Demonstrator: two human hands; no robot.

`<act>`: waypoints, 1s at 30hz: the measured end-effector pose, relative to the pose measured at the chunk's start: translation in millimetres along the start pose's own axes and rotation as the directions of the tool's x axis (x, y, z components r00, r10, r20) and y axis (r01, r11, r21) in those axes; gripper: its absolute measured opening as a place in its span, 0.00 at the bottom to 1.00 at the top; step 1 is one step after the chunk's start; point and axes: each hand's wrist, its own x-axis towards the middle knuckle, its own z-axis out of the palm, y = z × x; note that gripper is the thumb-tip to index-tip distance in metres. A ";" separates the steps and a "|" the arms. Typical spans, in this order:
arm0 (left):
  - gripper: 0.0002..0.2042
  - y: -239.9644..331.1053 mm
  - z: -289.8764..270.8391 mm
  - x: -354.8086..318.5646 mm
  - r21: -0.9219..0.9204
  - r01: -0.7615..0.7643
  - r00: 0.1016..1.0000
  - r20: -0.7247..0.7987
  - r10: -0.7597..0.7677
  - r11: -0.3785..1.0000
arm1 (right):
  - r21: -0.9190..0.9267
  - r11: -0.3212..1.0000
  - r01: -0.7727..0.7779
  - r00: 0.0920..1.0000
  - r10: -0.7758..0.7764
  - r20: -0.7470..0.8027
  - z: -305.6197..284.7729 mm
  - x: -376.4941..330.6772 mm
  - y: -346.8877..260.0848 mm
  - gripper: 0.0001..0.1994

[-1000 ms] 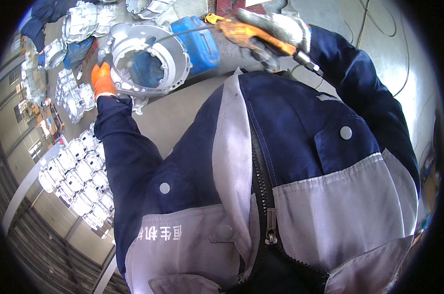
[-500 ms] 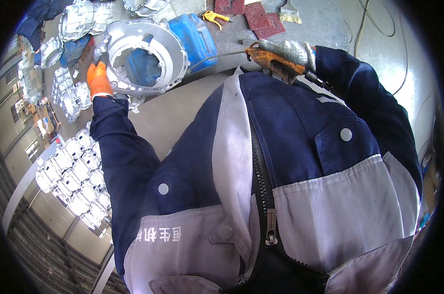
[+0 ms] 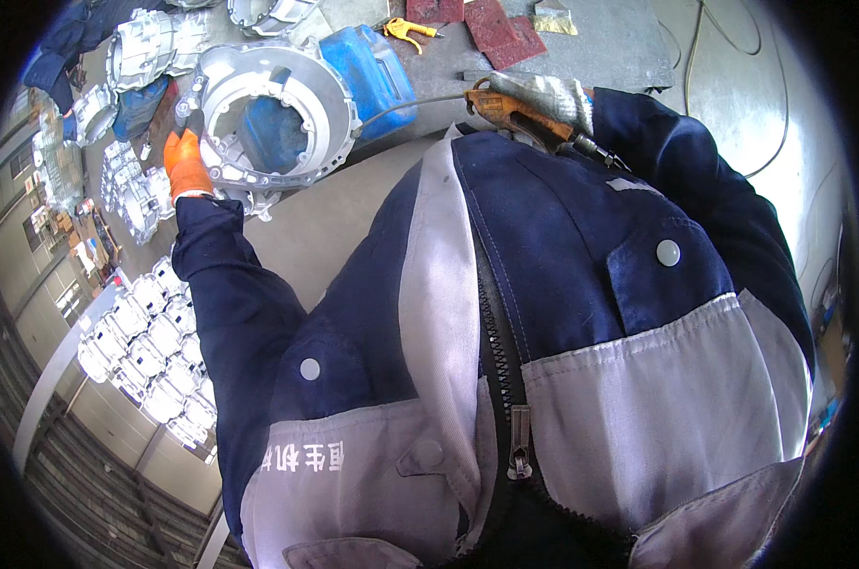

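A large round cast aluminium housing (image 3: 287, 85) with a wide central opening lies on the grey workbench (image 3: 619, 38). My left hand (image 3: 184, 161), in an orange glove, grips its rim on the left side. My right hand (image 3: 541, 95), in a grey knit glove, is closed around an orange air blow gun (image 3: 505, 109) whose thin metal nozzle (image 3: 410, 102) reaches toward the right edge of the housing. My dark blue and grey work jacket (image 3: 505, 360) fills the lower part of the view.
A blue plastic canister (image 3: 377, 71) lies behind the housing. A second orange blow gun (image 3: 406, 28) and red abrasive pads (image 3: 496, 28) lie on the bench. Several more aluminium castings (image 3: 149, 47) are stacked at the left, and rows of them (image 3: 154, 341) sit lower left.
My right hand has come down and toward the housing with the blow gun, from high at the top edge to the bench level. My left hand stayed on the housing rim.
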 end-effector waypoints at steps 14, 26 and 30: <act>0.14 14.1 -4.5 -17.2 -0.001 -0.025 0.999 0.031 0.025 1.000 | 0.008 0.987 0.159 0.968 -0.158 0.197 -17.0 11.4 10.2 0.18; 0.14 29.7 1.8 -26.4 -0.083 0.028 0.999 0.033 -0.025 0.996 | 0.149 0.986 0.071 0.989 -0.089 0.121 -26.0 13.5 17.3 0.23; 0.16 37.0 1.4 -32.2 -0.063 0.039 0.999 -0.004 -0.040 0.997 | 0.182 0.979 0.096 0.972 -0.132 0.197 -19.1 7.7 11.4 0.21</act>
